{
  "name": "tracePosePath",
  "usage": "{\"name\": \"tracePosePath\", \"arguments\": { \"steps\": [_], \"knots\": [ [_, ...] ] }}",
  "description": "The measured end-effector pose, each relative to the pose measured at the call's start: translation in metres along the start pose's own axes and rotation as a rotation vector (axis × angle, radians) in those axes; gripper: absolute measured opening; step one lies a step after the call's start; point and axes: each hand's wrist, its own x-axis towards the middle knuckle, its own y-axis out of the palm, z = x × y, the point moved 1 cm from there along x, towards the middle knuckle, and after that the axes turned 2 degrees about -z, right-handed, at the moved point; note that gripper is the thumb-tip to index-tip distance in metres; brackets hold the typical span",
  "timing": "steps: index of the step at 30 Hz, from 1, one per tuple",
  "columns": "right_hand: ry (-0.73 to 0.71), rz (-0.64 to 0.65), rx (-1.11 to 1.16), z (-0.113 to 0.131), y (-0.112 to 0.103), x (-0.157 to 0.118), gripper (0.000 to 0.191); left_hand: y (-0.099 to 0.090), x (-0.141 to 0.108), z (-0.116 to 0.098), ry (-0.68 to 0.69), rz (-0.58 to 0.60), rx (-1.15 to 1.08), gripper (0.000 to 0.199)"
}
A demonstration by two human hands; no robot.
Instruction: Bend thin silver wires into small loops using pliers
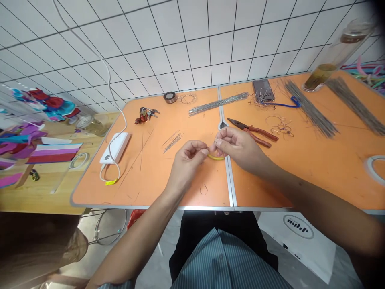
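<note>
My left hand [187,161] is closed in a pinch, thumb against fingers, at the left end of a thin yellow curved strip [215,157]. My right hand [240,147] pinches close by, its fingertips over the other end of the strip. The strip bows downward between the two hands, and its exact kind is too small to tell. Pliers with red handles [261,130] lie just beyond my right hand. Several short wires [173,142] lie to the left of my left hand. A small bent wire loop [203,189] rests on the orange table [162,184] below.
At the back are a tape roll [170,97], keys [147,114] and a bundle of wires [218,104]. More wire bundles [311,108] and a glass bottle [337,56] stand right. A white power bank [115,147] with a cable lies left. A metal seam [230,180] splits the table.
</note>
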Motion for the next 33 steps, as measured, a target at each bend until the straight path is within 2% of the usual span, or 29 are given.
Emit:
{"name": "tracePosePath", "arguments": {
  "steps": [2,5,11,15,20,24,26,29,33],
  "knots": [
    [0.021,0.021,-0.06,0.003,-0.002,-0.002,0.008,-0.001,0.002,-0.004,0.119,-0.026,0.101,0.016],
    [0.026,0.016,-0.185,0.002,-0.003,-0.005,0.009,0.002,0.004,-0.011,0.169,0.058,0.173,0.013],
    [0.027,0.012,-0.258,-0.005,-0.005,-0.005,0.014,0.01,0.005,-0.01,0.178,0.064,0.206,0.019],
    [0.002,0.014,-0.318,-0.005,-0.005,-0.005,0.017,0.008,0.004,-0.008,0.167,0.06,0.229,0.014],
    [0.082,0.04,-0.218,-0.004,-0.006,-0.004,0.019,0.009,-0.001,-0.015,0.21,0.042,0.273,0.014],
    [0.138,0.148,-0.053,-0.008,-0.011,0.0,0.024,0.009,-0.002,-0.016,0.14,0.084,0.168,0.016],
    [0.118,0.162,0.03,-0.01,-0.012,0.001,0.022,0.01,0.0,-0.015,0.072,0.043,0.038,0.017],
    [0.055,0.067,0.073,-0.011,-0.009,0.001,0.027,0.013,0.003,-0.012,-0.05,-0.032,-0.174,0.02],
    [-0.042,-0.023,0.035,-0.01,-0.001,-0.001,0.03,0.022,0.004,-0.012,-0.172,-0.08,-0.343,0.022]
  ]
}}
